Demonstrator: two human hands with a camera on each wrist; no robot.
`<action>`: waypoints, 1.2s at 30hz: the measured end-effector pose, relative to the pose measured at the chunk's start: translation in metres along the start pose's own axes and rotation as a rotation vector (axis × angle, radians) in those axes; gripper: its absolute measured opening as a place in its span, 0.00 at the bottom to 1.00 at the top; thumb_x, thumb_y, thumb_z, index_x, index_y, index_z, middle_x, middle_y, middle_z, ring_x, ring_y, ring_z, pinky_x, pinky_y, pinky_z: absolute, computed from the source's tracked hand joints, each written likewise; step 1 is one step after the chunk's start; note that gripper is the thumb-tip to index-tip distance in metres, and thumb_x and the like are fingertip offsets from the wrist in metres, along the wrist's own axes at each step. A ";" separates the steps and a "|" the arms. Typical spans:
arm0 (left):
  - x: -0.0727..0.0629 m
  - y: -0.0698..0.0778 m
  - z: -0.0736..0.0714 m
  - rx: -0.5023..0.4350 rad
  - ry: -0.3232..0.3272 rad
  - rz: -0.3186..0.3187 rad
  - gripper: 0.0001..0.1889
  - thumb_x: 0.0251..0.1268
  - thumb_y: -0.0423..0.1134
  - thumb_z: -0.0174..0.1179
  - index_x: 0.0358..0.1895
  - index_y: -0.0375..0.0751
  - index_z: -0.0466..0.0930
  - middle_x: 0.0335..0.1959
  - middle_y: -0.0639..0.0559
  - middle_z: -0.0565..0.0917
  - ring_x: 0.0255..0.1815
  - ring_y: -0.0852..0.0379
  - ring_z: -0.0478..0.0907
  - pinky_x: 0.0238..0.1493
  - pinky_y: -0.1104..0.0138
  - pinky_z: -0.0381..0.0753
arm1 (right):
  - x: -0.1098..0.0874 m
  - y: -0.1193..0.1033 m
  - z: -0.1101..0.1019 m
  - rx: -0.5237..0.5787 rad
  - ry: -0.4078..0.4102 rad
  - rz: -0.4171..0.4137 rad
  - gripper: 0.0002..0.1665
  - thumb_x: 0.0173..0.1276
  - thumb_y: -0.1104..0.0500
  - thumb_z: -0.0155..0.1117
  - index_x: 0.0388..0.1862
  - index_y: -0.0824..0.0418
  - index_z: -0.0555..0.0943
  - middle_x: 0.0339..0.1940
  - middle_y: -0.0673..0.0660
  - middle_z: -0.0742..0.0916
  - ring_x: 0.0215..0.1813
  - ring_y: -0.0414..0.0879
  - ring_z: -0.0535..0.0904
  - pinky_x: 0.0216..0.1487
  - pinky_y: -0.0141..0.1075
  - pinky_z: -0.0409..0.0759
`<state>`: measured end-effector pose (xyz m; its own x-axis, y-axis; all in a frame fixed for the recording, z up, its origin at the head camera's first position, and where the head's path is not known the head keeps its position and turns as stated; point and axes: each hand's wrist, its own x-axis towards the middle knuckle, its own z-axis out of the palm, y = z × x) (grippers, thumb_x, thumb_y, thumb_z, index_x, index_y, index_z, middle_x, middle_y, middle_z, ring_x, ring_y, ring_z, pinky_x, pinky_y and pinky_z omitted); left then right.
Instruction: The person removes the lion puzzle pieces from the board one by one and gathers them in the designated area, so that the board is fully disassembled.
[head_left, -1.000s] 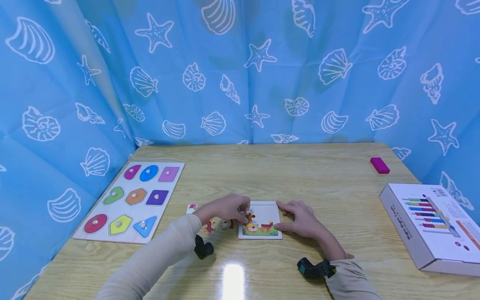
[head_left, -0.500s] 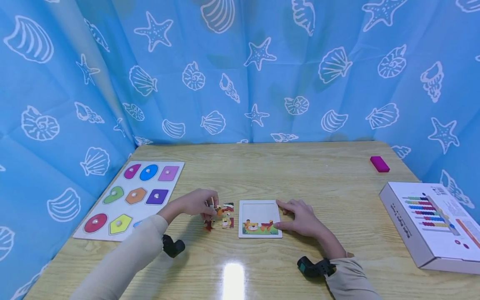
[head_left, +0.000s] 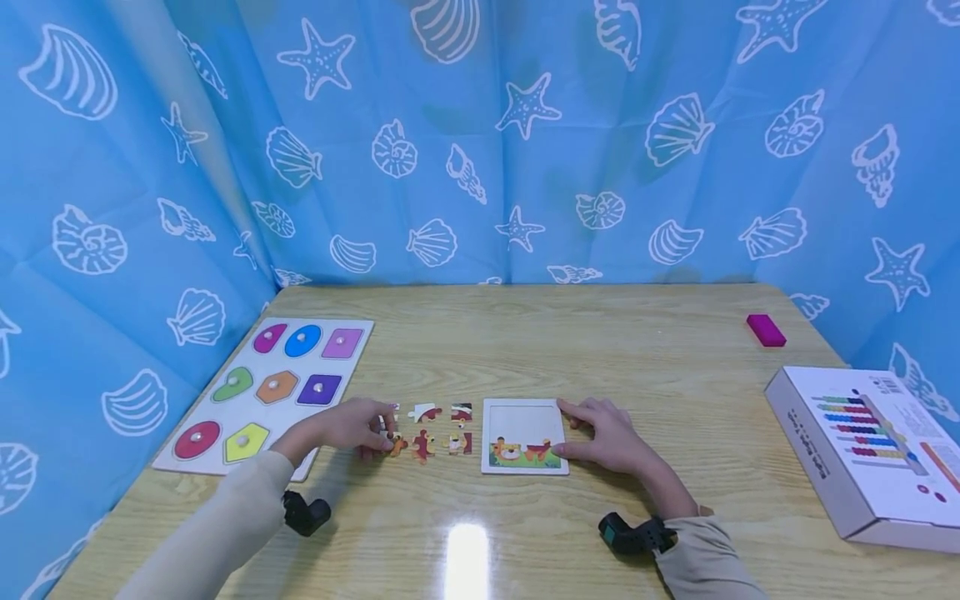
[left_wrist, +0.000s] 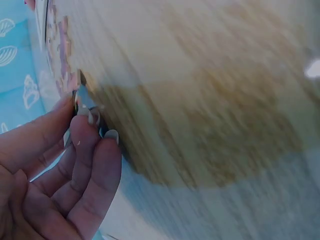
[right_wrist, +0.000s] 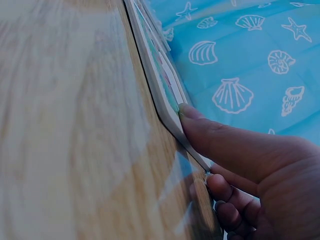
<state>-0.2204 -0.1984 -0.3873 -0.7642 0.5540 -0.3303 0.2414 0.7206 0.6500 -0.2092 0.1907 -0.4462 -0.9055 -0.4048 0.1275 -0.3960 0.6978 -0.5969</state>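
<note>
My left hand (head_left: 352, 425) pinches a small jigsaw piece (head_left: 398, 445) with orange print, thumb and fingertips close over the table. In the left wrist view the thumb and bent fingers meet at this piece (left_wrist: 80, 80). Several loose jigsaw pieces (head_left: 423, 446) lie in two rows to its right. The square puzzle tray (head_left: 523, 470) has a tiger picture along its bottom row, with bare white above. My right hand (head_left: 607, 437) holds the tray's right edge, index finger at the far corner. In the right wrist view the thumb rests on the tray rim (right_wrist: 167, 117) and the other fingers curl beside it.
A white shape board (head_left: 292, 362) with coloured knobbed shapes lies at the left, partly behind my left arm. A boxed bead toy (head_left: 862, 450) stands at the right. A magenta block (head_left: 766, 331) lies at the back right. A blue shell-patterned curtain (head_left: 480, 167) surrounds the table.
My left hand has moved left from over the tray to the loose pieces, carrying the orange jigsaw piece away from the tray. My right hand has stayed at the tray's edge.
</note>
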 end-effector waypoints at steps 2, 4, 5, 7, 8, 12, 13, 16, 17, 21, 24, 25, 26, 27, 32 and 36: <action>-0.002 -0.002 0.001 -0.009 0.001 -0.026 0.03 0.65 0.31 0.58 0.38 0.35 0.74 0.21 0.51 0.78 0.20 0.56 0.78 0.26 0.65 0.78 | 0.000 0.000 0.000 0.000 -0.003 0.002 0.44 0.53 0.44 0.73 0.64 0.65 0.72 0.33 0.47 0.73 0.40 0.47 0.63 0.41 0.43 0.57; -0.002 -0.003 0.001 -0.013 0.010 -0.041 0.04 0.66 0.31 0.58 0.39 0.35 0.74 0.21 0.50 0.78 0.20 0.56 0.78 0.26 0.64 0.78 | 0.000 0.000 0.000 -0.001 -0.005 0.003 0.44 0.54 0.44 0.73 0.64 0.65 0.72 0.34 0.47 0.73 0.40 0.47 0.63 0.42 0.44 0.57; -0.003 -0.003 0.001 -0.016 0.015 -0.044 0.05 0.65 0.31 0.58 0.40 0.35 0.74 0.21 0.50 0.78 0.20 0.55 0.78 0.26 0.64 0.78 | 0.000 0.000 0.000 -0.002 -0.003 0.004 0.44 0.53 0.44 0.73 0.64 0.65 0.72 0.34 0.47 0.73 0.40 0.47 0.64 0.42 0.44 0.58; -0.003 -0.002 0.001 -0.021 0.024 -0.050 0.05 0.65 0.31 0.59 0.40 0.34 0.73 0.21 0.50 0.78 0.20 0.55 0.78 0.26 0.64 0.78 | 0.000 0.000 0.000 -0.004 0.001 0.004 0.44 0.53 0.44 0.73 0.64 0.65 0.72 0.34 0.48 0.73 0.40 0.47 0.64 0.42 0.44 0.58; -0.003 -0.002 0.001 -0.021 0.026 -0.054 0.06 0.65 0.31 0.59 0.40 0.34 0.73 0.21 0.50 0.79 0.20 0.55 0.78 0.26 0.64 0.78 | 0.000 0.000 0.000 -0.003 0.002 0.004 0.43 0.53 0.44 0.73 0.64 0.65 0.72 0.34 0.48 0.73 0.40 0.47 0.64 0.42 0.44 0.58; -0.005 0.000 0.001 0.004 0.027 -0.074 0.07 0.64 0.32 0.61 0.40 0.36 0.73 0.20 0.50 0.78 0.19 0.56 0.76 0.25 0.64 0.78 | 0.001 0.001 0.001 0.004 0.002 0.004 0.43 0.54 0.44 0.73 0.64 0.65 0.72 0.34 0.48 0.73 0.40 0.47 0.63 0.42 0.44 0.57; -0.005 0.001 0.001 0.019 0.026 -0.077 0.07 0.64 0.33 0.61 0.40 0.36 0.73 0.19 0.51 0.78 0.19 0.57 0.76 0.26 0.65 0.77 | 0.001 0.001 0.001 0.006 0.001 0.003 0.44 0.54 0.44 0.73 0.64 0.65 0.72 0.34 0.47 0.73 0.40 0.47 0.63 0.42 0.44 0.57; -0.005 0.003 0.000 0.061 0.032 -0.071 0.07 0.64 0.33 0.61 0.40 0.36 0.73 0.17 0.51 0.78 0.17 0.57 0.75 0.25 0.65 0.76 | 0.001 0.001 0.001 0.005 0.003 -0.001 0.44 0.54 0.44 0.73 0.64 0.65 0.72 0.33 0.47 0.72 0.39 0.46 0.63 0.41 0.44 0.57; -0.005 0.003 -0.001 0.074 0.036 -0.063 0.07 0.64 0.32 0.61 0.40 0.36 0.73 0.17 0.51 0.78 0.17 0.57 0.75 0.25 0.65 0.76 | 0.001 0.001 0.001 0.004 0.005 -0.002 0.44 0.54 0.44 0.73 0.64 0.65 0.72 0.33 0.47 0.72 0.39 0.46 0.63 0.41 0.43 0.57; -0.001 0.008 -0.003 0.121 0.064 -0.006 0.05 0.63 0.32 0.61 0.37 0.36 0.75 0.16 0.52 0.75 0.16 0.59 0.71 0.24 0.66 0.74 | 0.000 0.002 0.001 0.007 0.010 -0.011 0.44 0.53 0.44 0.73 0.64 0.65 0.72 0.33 0.46 0.72 0.38 0.45 0.62 0.41 0.43 0.57; 0.006 0.013 -0.003 0.174 0.102 0.043 0.04 0.63 0.33 0.62 0.35 0.38 0.76 0.19 0.54 0.74 0.19 0.61 0.69 0.25 0.67 0.71 | 0.001 0.002 0.001 0.007 0.008 -0.019 0.44 0.53 0.44 0.72 0.64 0.66 0.73 0.33 0.46 0.72 0.38 0.45 0.62 0.40 0.43 0.56; 0.008 0.015 -0.002 0.190 0.111 0.054 0.04 0.63 0.35 0.62 0.35 0.39 0.77 0.19 0.55 0.74 0.19 0.61 0.68 0.25 0.67 0.70 | 0.001 0.002 0.001 0.007 0.007 -0.020 0.44 0.53 0.44 0.73 0.64 0.66 0.73 0.33 0.46 0.72 0.38 0.45 0.62 0.40 0.43 0.56; 0.011 0.018 0.000 0.208 0.118 0.070 0.04 0.63 0.35 0.62 0.34 0.40 0.77 0.20 0.56 0.74 0.20 0.62 0.68 0.26 0.67 0.70 | 0.001 0.002 0.001 0.006 0.005 -0.021 0.44 0.53 0.44 0.73 0.64 0.66 0.72 0.33 0.46 0.72 0.38 0.45 0.62 0.40 0.43 0.56; 0.015 0.022 0.001 0.223 0.122 0.087 0.04 0.63 0.36 0.62 0.34 0.41 0.77 0.21 0.56 0.74 0.21 0.62 0.68 0.26 0.67 0.70 | 0.001 0.002 0.001 0.003 0.005 -0.016 0.44 0.53 0.43 0.73 0.64 0.66 0.73 0.33 0.46 0.72 0.38 0.45 0.62 0.41 0.43 0.57; 0.035 0.043 0.012 0.235 0.101 0.161 0.03 0.64 0.35 0.61 0.34 0.42 0.77 0.22 0.57 0.76 0.22 0.62 0.70 0.28 0.68 0.71 | 0.002 0.005 0.001 -0.011 0.012 0.002 0.44 0.53 0.44 0.73 0.64 0.65 0.73 0.33 0.46 0.72 0.39 0.46 0.63 0.42 0.44 0.57; 0.050 0.059 0.023 0.247 0.063 0.199 0.03 0.64 0.36 0.61 0.35 0.42 0.77 0.24 0.57 0.75 0.22 0.62 0.69 0.28 0.68 0.70 | 0.002 0.005 0.003 -0.003 0.002 0.003 0.44 0.53 0.43 0.73 0.64 0.65 0.72 0.33 0.47 0.73 0.39 0.46 0.63 0.41 0.43 0.57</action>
<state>-0.2304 -0.1185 -0.3807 -0.7211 0.6727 -0.1657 0.5215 0.6845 0.5094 -0.2127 0.1914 -0.4510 -0.9070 -0.4015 0.1273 -0.3937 0.7008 -0.5949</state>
